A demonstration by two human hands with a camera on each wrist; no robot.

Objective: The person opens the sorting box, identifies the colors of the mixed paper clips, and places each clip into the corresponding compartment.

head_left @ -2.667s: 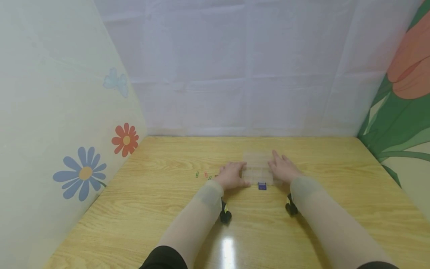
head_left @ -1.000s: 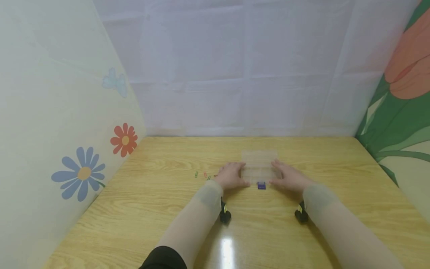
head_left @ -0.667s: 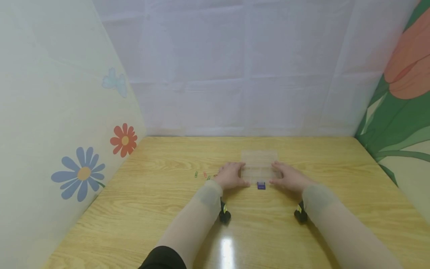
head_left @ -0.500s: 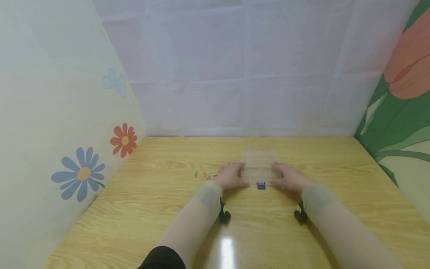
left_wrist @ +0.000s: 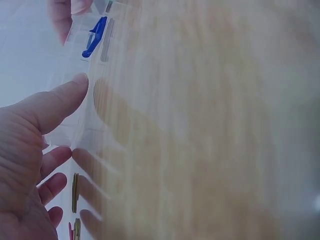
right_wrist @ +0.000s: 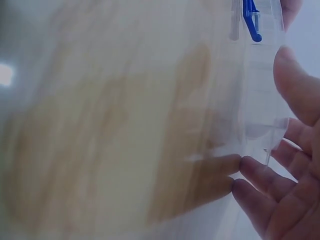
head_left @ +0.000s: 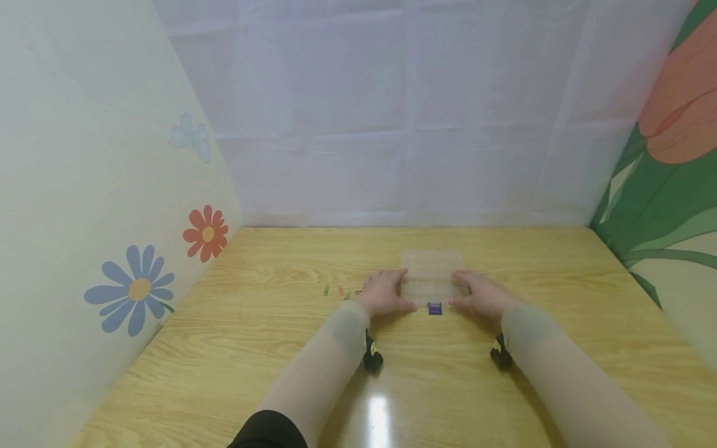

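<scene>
A light wooden table with a yellowish grain point(head_left: 269, 348) fills the lower part of the head view, and a bright patch of lamp light point(head_left: 379, 418) reflects off its glossy top near the front edge. Behind it hangs a pale white cloth backdrop point(head_left: 403, 112), creased into faint squares. The left wall is a cream panel point(head_left: 84, 155) decorated with printed flowers — a blue daisy point(head_left: 131, 291), a smaller red daisy point(head_left: 204, 233) and a faint light-blue butterfly shape point(head_left: 192, 135). The right wall point(head_left: 666, 205) shows a large orange-pink tulip with broad green leaves. The light is soft and even.
</scene>
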